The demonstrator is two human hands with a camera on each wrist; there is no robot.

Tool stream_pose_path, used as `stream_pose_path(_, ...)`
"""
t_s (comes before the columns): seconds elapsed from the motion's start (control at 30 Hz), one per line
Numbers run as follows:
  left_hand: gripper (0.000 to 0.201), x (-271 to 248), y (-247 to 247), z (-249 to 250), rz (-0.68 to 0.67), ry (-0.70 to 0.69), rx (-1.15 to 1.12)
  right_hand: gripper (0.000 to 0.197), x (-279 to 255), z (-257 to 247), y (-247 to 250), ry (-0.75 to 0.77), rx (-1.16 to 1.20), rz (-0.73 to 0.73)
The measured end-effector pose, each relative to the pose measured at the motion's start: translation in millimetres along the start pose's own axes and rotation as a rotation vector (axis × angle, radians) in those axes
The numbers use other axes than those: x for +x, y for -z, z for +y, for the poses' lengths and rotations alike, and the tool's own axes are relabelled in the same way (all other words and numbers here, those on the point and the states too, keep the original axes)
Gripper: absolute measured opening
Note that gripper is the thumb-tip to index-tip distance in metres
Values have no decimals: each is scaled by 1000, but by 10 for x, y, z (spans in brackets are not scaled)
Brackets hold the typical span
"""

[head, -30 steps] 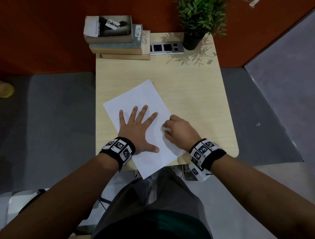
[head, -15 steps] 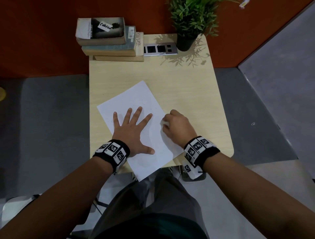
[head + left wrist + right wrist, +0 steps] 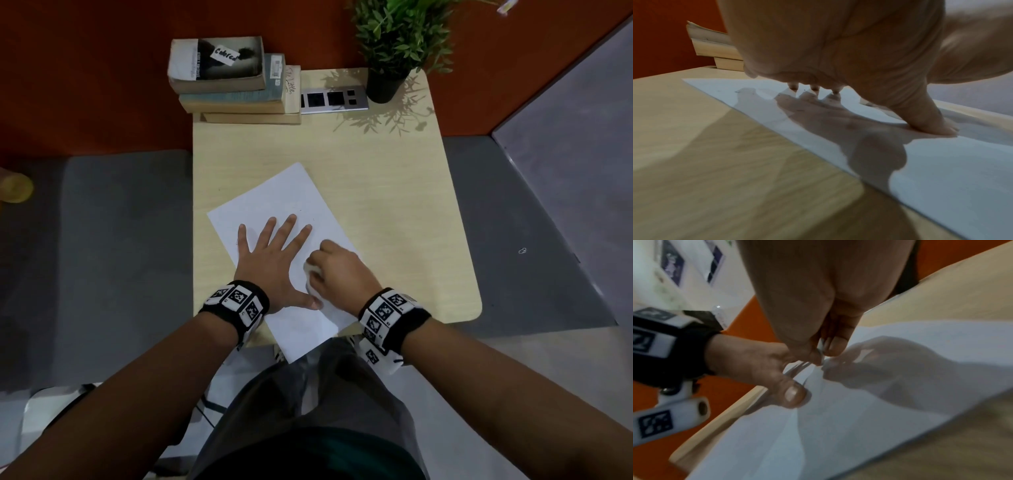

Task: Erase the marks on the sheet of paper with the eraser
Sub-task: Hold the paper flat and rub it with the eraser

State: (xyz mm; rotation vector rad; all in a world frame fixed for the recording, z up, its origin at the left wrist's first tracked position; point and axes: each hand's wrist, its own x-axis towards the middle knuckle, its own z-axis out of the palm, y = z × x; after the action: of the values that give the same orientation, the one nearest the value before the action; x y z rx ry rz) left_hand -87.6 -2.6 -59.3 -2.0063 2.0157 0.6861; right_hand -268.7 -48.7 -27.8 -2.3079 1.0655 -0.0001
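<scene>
At the near edge of the pale wooden table [image 3: 394, 192], the paper's overhanging corner was the weak spot.

The white rectangular sheet of paper [image 3: 291, 195] lay askew, its long axis running from that near corner, which jutted past the table edge, toward the far left; it would probably crease or tear if rubbed hard there. The right hand [image 3: 339, 270] pinched a small white eraser [image 3: 313, 272] against the sheet, beside the thumb of the left hand [image 3: 274, 263], which lay flat with fingers spread, pinning it. A ridge seemed to be rising between them. Any remaining marks were too faint to tell.
</scene>
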Motion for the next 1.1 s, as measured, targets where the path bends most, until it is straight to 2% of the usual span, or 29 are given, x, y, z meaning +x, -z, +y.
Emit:
stream_pose_path(0.07,148,-3,-1,-5,-3,0,6,13,52,52,70,31,-42,-43)
stream_pose_path(0.17,149,6,-8,-8,-11,2,0,14,160,234,194,-112,-24,89)
stream_pose_path(0.23,149,4,-13,-10,-6,-2,-7,12,147,197,154,-137,0,124)
stream_pose_path(0.33,149,-3,-11,-12,-2,-8,-14,10,52,-49,16,20,-22,-52)
stream_pose_path(0.4,149,-9,2,-9,-11,-9,-3,13,62,8,71,24,-50,-93)
stream_pose_path(0.5,149,0,12,-11,-24,-4,-2,14,129,295,235,-186,-10,107)
stream_pose_path(0.57,149,-3,14,-16,-22,-6,-5,12,86,337,212,-246,29,178)
stream_pose_path(0.7,149,-1,4,-2,-21,-8,-6,14,-222,88,9,-56,12,-9)
stream_pose_path(0.77,149,-1,11,-8,-23,-8,-8,15,-198,210,88,-90,18,14)
stream_pose_path(0.9,150,-1,9,-1,-31,-11,-12,13,-97,438,183,-235,47,163)
stream_pose_path(1.03,150,-2,24,-5,-32,-8,-4,14,-297,238,44,-110,7,43)
stream_pose_path(1.1,150,3,29,-11,-37,-10,-3,15,-229,350,122,-146,1,69)
